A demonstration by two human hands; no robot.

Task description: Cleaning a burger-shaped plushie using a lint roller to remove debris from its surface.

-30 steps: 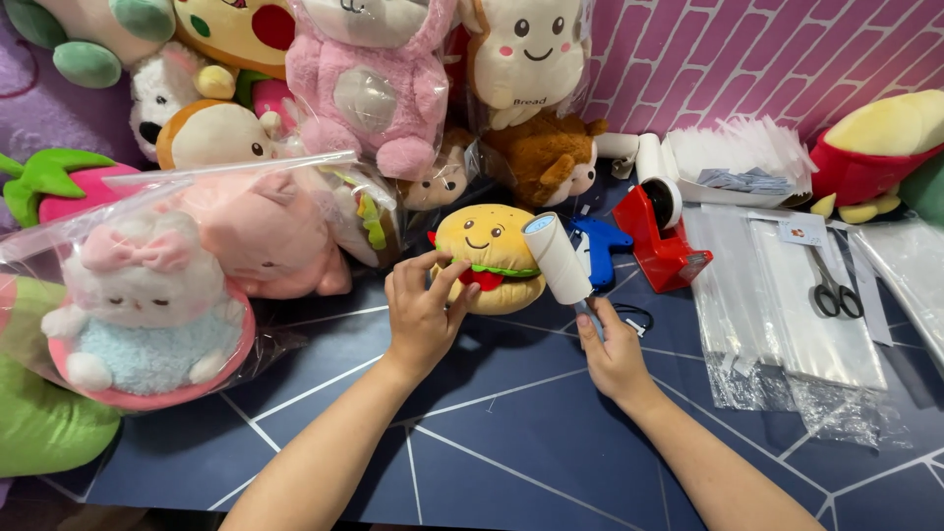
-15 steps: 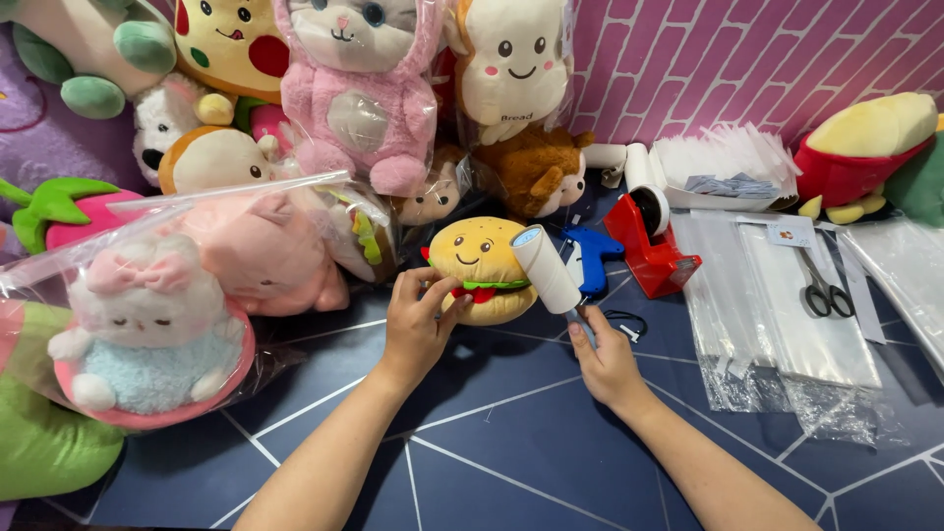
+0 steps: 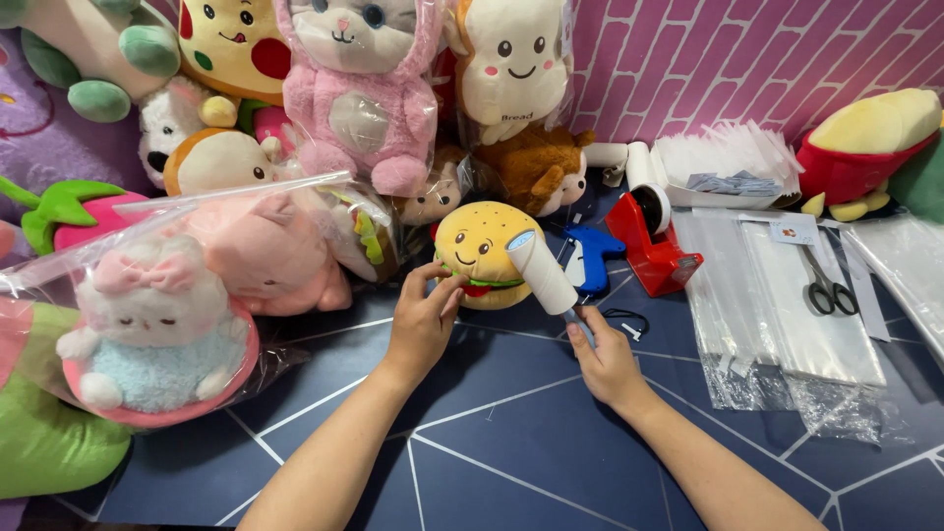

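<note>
A small burger-shaped plush toy (image 3: 482, 244) with a smiling face stands on the dark blue table (image 3: 511, 433). My left hand (image 3: 423, 317) grips its lower left side. My right hand (image 3: 605, 359) holds the handle of a white lint roller (image 3: 543, 272), whose roll leans against the burger's right side.
Bagged plush toys (image 3: 157, 315) crowd the left and back. A blue tagging gun (image 3: 590, 258) and a red tape dispenser (image 3: 654, 241) stand behind the roller. Clear plastic bags (image 3: 777, 324) with scissors (image 3: 824, 287) on them lie at the right, beside a fries-shaped plush (image 3: 870, 147).
The burger plush has been turned and shifted slightly back, and the lint roller has moved up onto its right side. Both hands stayed where they were on the table.
</note>
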